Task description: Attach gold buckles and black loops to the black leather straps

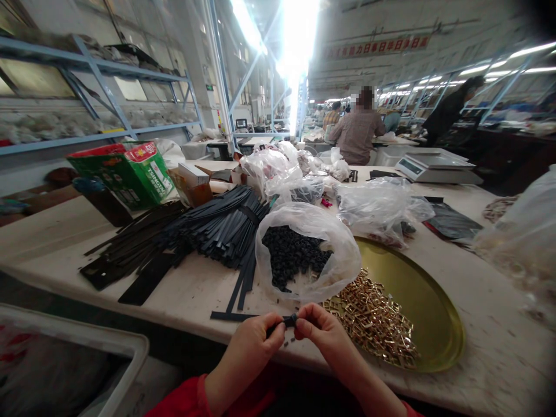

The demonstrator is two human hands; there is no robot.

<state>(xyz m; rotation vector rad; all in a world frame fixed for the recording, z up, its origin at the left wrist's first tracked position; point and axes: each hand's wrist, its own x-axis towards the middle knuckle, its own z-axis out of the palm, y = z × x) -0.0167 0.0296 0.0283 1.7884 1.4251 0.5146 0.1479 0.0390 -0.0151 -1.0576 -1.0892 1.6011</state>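
Observation:
Near the table's front edge, my left hand (pixel 254 343) pinches a narrow black strap (pixel 230 316) between thumb and fingers. The strap's long end runs off to the left on the table. My right hand (pixel 322 331) is closed on a small black loop (pixel 294 319) at the strap's short end, and the fingertips partly cover it. Just beyond both hands is an open plastic bag (pixel 343 260) of small black loops (pixel 291 255). To the right, a gold-coloured round tray (pixel 438 324) carries a heap of gold metal buckles (pixel 382 321).
Bundled black straps (pixel 217 226) lie at the left, near a green carton (pixel 143 179). Filled plastic bags (pixel 377 205) and a weighing scale (pixel 434 165) stand farther back. A white bin (pixel 136 353) is below the table at left. People (pixel 358 133) sit or stand beyond.

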